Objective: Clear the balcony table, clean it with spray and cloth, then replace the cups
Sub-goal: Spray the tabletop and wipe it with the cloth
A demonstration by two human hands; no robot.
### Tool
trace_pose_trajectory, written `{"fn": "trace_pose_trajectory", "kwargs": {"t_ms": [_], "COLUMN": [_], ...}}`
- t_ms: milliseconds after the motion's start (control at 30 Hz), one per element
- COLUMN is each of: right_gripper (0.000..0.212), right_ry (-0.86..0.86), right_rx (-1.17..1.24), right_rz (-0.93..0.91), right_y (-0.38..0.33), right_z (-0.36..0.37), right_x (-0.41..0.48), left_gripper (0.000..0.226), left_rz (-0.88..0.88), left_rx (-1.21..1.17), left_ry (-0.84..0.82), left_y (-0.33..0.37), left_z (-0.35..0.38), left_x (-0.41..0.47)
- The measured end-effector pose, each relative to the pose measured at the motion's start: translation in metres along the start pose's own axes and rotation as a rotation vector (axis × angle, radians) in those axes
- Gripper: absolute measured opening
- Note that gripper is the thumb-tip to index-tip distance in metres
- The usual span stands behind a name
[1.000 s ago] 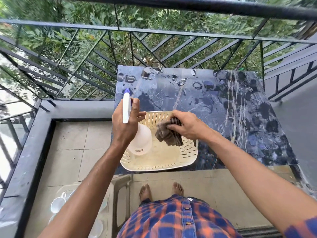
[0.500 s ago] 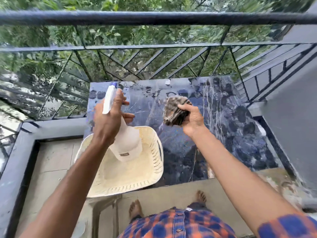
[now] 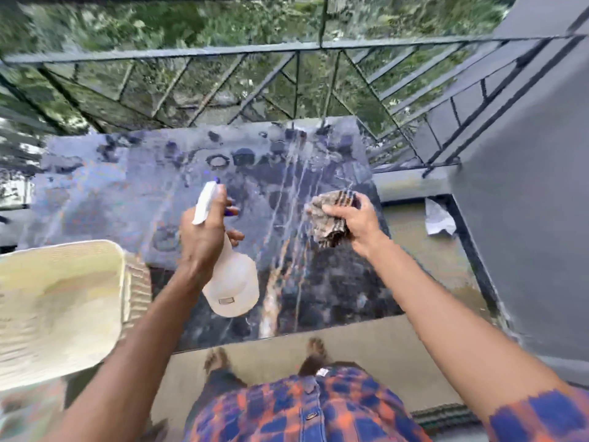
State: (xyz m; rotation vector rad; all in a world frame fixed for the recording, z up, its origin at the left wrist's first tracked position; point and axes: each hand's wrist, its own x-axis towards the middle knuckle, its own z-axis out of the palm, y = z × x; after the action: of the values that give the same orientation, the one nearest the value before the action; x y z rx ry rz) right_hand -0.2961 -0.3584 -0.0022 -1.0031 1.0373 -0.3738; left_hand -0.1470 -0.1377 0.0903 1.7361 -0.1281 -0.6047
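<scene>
The dark marble balcony table [image 3: 318, 173] shows wet rings and pale streaks on its top. My left hand [image 3: 204, 237] grips a white spray bottle [image 3: 234, 282] by the neck, its nozzle pointing away over the middle of the table. My right hand [image 3: 360, 221] holds a crumpled brown striped cloth [image 3: 331, 215] just above the right side of the tabletop. No cups are visible in this blurred view.
A cream plastic basket [image 3: 57, 301] sits at the left, partly over the table's near-left corner. A black metal railing [image 3: 287, 78] runs behind the table. A grey wall [image 3: 526, 186] rises on the right, with a white scrap [image 3: 438, 218] on the floor below it.
Both hands lifted the bottle and cloth out of the basket and carried them right, over the tabletop. The view swung right, so the basket now lies at the left edge.
</scene>
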Motion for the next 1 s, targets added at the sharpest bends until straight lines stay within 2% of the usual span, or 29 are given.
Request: {"fn": "trace_pose_trajectory", "kwargs": {"t_ms": [33, 133, 267, 433, 567, 700, 867, 1000], "right_gripper": [0.077, 0.042, 0.024, 0.029, 0.036, 0.044, 0.049, 0.058], "right_ry": [0.036, 0.148, 0.281, 0.392, 0.343, 0.322, 0.213, 0.26], "right_rx": [-0.066, -0.204, -0.513, -0.819, -1.062, -1.183, -1.244, -1.334], "right_rz": [-0.028, -0.082, -0.211, -0.33, -0.416, -0.531, -0.529, -0.53], "right_y": [0.002, -0.002, -0.003, -0.021, -0.06, -0.086, -0.058, -0.03], "right_z": [-0.013, -0.046, -0.076, -0.084, -0.069, -0.045, -0.008, -0.002], "right_x": [0.002, 0.0, 0.005, 0.054, 0.119, 0.197, 0.264, 0.273], "left_gripper": [0.038, 0.039, 0.042, 0.045, 0.045, 0.04, 0.042, 0.045], "left_rz": [-0.022, -0.056, -0.099, -0.121, -0.188, -0.147, -0.063, -0.062], "left_rx": [0.012, 0.043, 0.017, 0.008, -0.117, -0.104, -0.112, -0.181], "left_ry": [0.001, -0.017, -0.038, -0.064, -0.087, -0.073, -0.067, -0.065], "left_y": [-0.005, -0.015, -0.015, -0.006, 0.01, 0.015, 0.022, 0.027], "left_z": [0.014, 0.054, 0.09, 0.115, 0.132, 0.146, 0.162, 0.168], "left_x": [-0.004, -0.012, -0.006, 0.03, 0.078, 0.136, 0.2, 0.23]}}
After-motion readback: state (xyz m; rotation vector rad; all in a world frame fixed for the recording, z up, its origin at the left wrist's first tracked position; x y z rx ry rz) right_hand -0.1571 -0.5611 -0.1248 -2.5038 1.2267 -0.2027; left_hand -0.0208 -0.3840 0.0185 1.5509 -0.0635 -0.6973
